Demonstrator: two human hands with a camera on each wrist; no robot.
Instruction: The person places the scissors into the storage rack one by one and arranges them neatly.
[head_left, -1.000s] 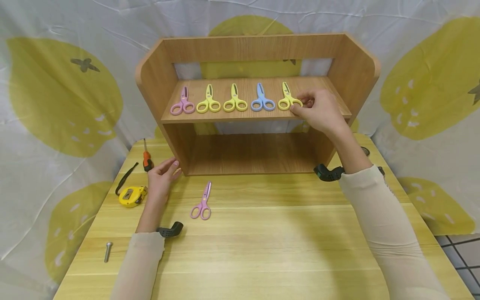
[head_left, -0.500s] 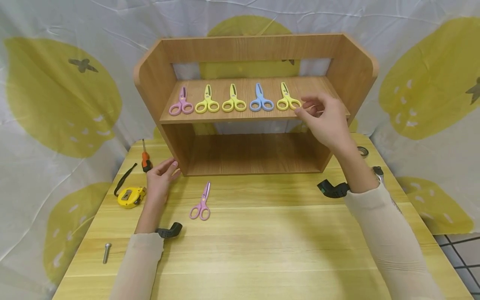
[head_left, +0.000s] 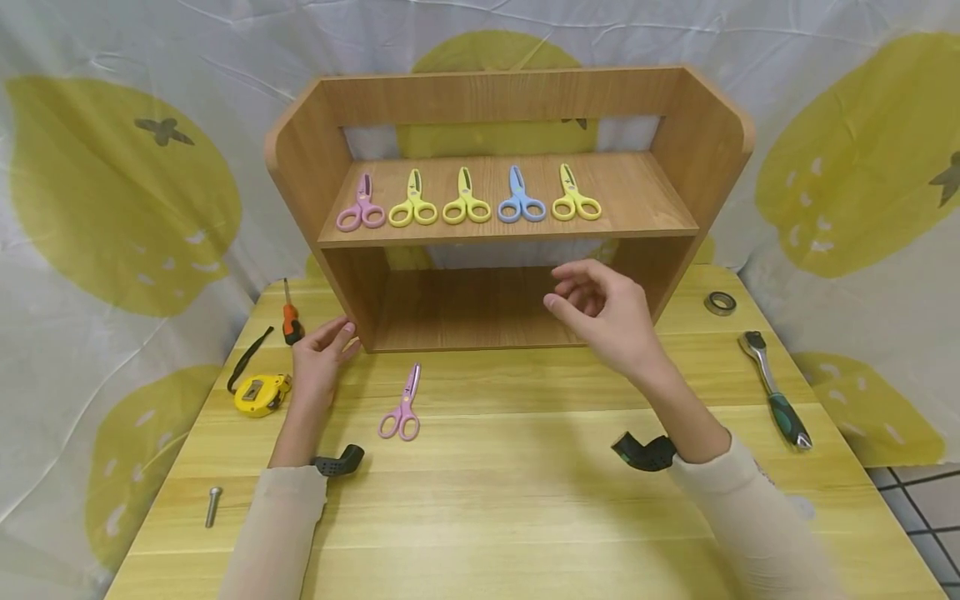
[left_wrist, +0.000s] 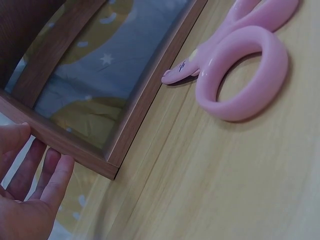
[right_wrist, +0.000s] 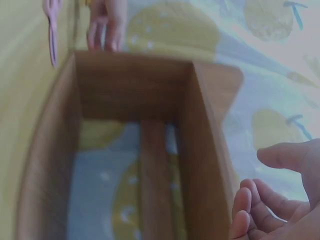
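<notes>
My left hand (head_left: pixel 318 354) rests its fingertips against the lower left side of a wooden shelf (head_left: pixel 510 239). In the left wrist view, loosely bent fingers (left_wrist: pixel 60 179) meet the shelf's edge without wrapping round it. My right hand (head_left: pixel 603 312) hovers before the lower compartment, fingers loosely curved, holding nothing. Along the upper board lie scissors in a row, blades pointing back: purple scissors (head_left: pixel 362 204), yellow scissors (head_left: pixel 412 200), a second yellow pair (head_left: pixel 466 198), blue scissors (head_left: pixel 520 197) and yellow scissors (head_left: pixel 574 196) at the right. Pink scissors (head_left: pixel 402 408) lie on the table in front of the shelf.
On the left are an orange screwdriver (head_left: pixel 292 321), a yellow tape measure (head_left: pixel 262 395) with a black strap and a bolt (head_left: pixel 213 507). To the right lie a black tape roll (head_left: pixel 720 303) and a ratchet wrench (head_left: pixel 776 392). A lemon-print curtain (head_left: pixel 817 67) hangs behind.
My right hand has let go of the rightmost yellow scissors, leaving them on the upper board. It has come down and left to the lower compartment. My left hand stays at the shelf.
</notes>
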